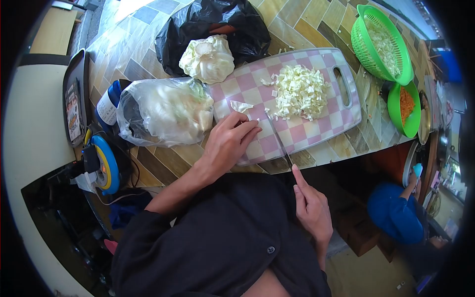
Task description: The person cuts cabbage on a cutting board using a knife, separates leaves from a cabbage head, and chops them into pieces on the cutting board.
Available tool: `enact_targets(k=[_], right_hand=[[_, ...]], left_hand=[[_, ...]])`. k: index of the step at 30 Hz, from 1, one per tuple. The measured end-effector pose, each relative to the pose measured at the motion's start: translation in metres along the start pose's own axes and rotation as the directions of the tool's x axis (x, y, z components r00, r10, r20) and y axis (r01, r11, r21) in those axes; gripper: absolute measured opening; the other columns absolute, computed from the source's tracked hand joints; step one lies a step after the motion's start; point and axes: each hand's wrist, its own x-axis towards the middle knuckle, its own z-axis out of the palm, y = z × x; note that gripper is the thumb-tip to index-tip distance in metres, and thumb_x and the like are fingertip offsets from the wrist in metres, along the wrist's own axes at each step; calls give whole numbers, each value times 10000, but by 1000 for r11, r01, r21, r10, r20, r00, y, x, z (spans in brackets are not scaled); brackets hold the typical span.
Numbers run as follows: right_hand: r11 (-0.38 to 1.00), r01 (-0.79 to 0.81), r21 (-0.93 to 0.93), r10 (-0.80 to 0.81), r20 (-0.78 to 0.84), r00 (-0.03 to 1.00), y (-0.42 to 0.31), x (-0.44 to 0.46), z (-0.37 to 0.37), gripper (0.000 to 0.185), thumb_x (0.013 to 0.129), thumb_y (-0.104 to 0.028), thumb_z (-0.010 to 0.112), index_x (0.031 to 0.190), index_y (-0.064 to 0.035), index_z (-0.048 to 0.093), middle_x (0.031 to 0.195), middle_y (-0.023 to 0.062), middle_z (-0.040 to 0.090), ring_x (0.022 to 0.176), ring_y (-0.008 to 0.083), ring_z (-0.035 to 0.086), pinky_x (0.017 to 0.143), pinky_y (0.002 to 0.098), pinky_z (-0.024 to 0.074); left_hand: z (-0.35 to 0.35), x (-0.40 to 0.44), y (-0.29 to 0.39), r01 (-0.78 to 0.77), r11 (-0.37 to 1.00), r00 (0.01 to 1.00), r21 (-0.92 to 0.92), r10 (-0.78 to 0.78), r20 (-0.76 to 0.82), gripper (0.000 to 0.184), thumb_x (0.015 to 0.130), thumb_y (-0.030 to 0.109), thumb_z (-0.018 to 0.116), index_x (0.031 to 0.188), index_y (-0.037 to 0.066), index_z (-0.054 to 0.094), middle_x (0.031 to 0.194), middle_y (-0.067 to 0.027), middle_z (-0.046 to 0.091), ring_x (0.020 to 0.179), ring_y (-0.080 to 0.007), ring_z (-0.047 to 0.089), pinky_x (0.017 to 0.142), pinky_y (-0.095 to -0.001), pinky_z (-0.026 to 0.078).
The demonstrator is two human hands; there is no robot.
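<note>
My right hand [313, 210] grips a knife [280, 140], its blade lying over a pink-and-white checked cutting board [230, 89]. The fingers of my left hand [230, 141] are bent and pressed together on the board, left of the blade. A small white bit of cabbage shows at their tips; the rest is hidden under them. Just beyond these fingers lies a loose cabbage leaf piece [241, 106]. To the right of the knife tip is a heap of chopped cabbage [299, 93]. A cabbage head [207, 58] rests at the board's far left corner.
A clear plastic bag [166, 111] of pale leaves sits left of the board, a black bag [247, 37] behind. At right stand a green colander [359, 47] with chopped cabbage and a green bowl [396, 111] with orange shreds. Another person in a blue cap [393, 213] is at right.
</note>
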Motion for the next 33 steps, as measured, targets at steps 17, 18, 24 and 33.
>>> enact_targets(k=[17, 18, 24, 33], right_hand=[[999, 32, -11, -31, 61, 998, -7, 23, 8, 587, 1036, -84, 592, 1593, -243, 496, 786, 207, 604, 733, 419, 640, 718, 501, 509], [999, 30, -14, -29, 56, 998, -7, 25, 10, 588, 1036, -87, 593, 1594, -247, 496, 786, 208, 605, 733, 421, 641, 718, 504, 509], [999, -41, -4, 41, 85, 996, -10, 2, -4, 584, 1044, -98, 590, 1597, -257, 490, 801, 208, 610, 741, 427, 637, 725, 504, 512], [998, -65, -1, 65, 87, 994, -14, 5, -12, 583, 1048, -97, 585, 1600, -254, 485, 823, 217, 628, 754, 425, 645, 741, 489, 521]], left_hand=[[2, 2, -1, -60, 998, 998, -14, 60, 26, 142, 920, 48, 760, 1056, 19, 789, 1005, -95, 678, 868, -270, 684, 763, -400, 566], [2, 1, -1, -60, 998, 998, -9, 61, 26, 144, 918, 52, 765, 1057, 20, 789, 1003, -93, 678, 869, -268, 686, 763, -399, 567], [5, -1, -1, -18, 1000, 997, -12, 17, -69, 152, 906, 77, 799, 1049, 25, 794, 993, -85, 676, 856, -260, 696, 754, -392, 574], [14, 8, -1, -87, 996, 993, 35, 90, -75, 150, 892, 91, 820, 1024, 27, 794, 984, -84, 675, 835, -261, 691, 740, -393, 570]])
